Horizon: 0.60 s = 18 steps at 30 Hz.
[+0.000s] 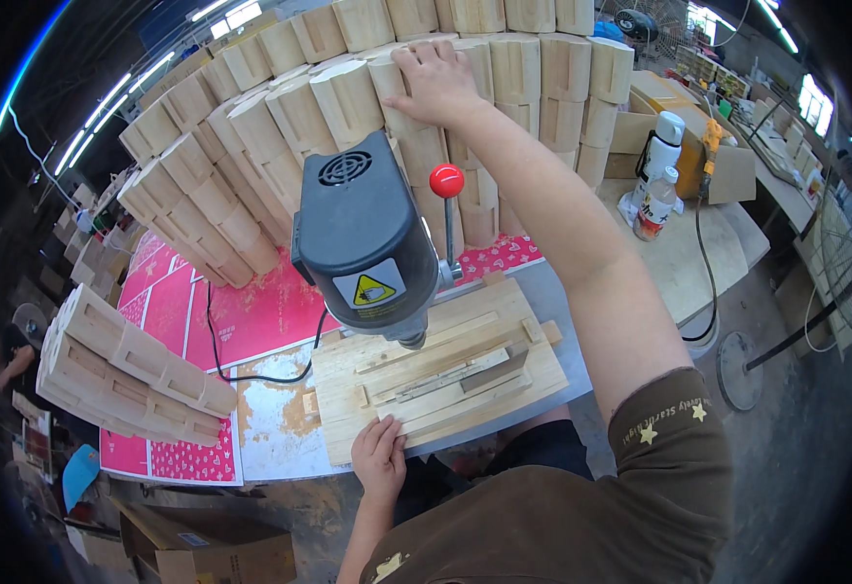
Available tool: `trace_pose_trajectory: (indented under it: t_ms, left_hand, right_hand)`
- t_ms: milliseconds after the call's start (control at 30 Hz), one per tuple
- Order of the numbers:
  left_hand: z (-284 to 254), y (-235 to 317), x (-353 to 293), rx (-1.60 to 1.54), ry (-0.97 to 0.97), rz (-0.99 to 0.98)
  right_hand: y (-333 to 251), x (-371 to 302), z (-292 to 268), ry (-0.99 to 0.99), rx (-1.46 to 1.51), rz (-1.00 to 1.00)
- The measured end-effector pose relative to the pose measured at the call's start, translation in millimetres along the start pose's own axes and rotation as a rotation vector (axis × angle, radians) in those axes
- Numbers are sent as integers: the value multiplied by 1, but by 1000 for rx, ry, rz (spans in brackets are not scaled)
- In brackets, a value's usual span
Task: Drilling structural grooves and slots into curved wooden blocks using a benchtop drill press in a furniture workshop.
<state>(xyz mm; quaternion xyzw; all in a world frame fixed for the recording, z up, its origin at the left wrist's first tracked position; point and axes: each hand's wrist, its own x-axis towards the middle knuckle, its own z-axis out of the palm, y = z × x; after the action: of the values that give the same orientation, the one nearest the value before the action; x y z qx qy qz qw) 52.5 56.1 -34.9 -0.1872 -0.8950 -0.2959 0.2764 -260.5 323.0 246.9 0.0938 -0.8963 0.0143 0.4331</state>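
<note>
My right hand (437, 83) reaches to the far stack, its fingers over the top of a pale wooden block (394, 80) and its thumb against the side. That block stands among rows of similar grooved, rounded blocks. Near me, my left hand (379, 457) lies with its fingertips on the front edge of a wooden jig board (445, 414), holding nothing. Strips of wood on the board frame a long slot. Above it stands a dark bench drill press (362, 229) with a red-knobbed lever (447, 181); its lower tip is partly hidden by the housing.
A smaller stack of wooden blocks (134, 370) stands at the left on pink printed sheeting (270, 311). A black cord (214, 331) runs across the table. At right are a white flask (661, 146), a drink bottle (654, 209) and cardboard boxes (727, 170). An open carton (217, 555) sits below.
</note>
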Motion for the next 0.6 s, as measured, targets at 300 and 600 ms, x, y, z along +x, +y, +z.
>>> trace_pose_trajectory:
  t_ms: [300, 600]
  left_hand:
    - [2, 2, 7, -46, -15, 22]
    - [-2, 6, 4, -30, -14, -23]
  right_hand:
    - [41, -9, 7, 293, 146, -89]
    - [237, -38, -41, 380, -253, 478]
